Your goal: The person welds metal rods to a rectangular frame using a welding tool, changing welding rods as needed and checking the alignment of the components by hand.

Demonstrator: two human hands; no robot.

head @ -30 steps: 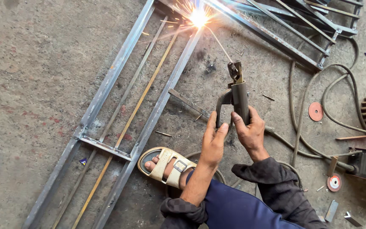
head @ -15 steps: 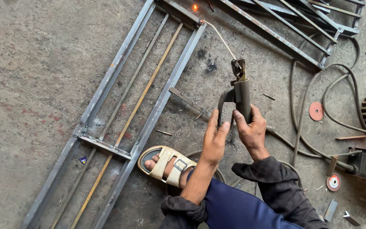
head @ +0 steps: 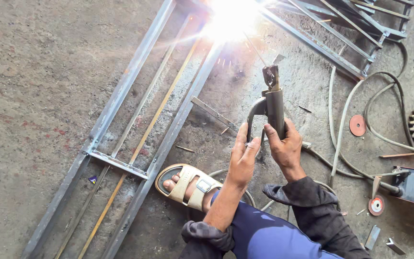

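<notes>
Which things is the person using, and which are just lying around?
In use: welding holder, held by right hand with left hand steadying; metal frame; bright spark.
Lying about: red discs; loose cables; small metal scraps.

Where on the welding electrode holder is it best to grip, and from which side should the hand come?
Grip the electrode holder on its straight dark handle, coming from the cable end below. The right hand already wraps there; the clamp end points toward the bright arc, so stay clear of it.
</notes>
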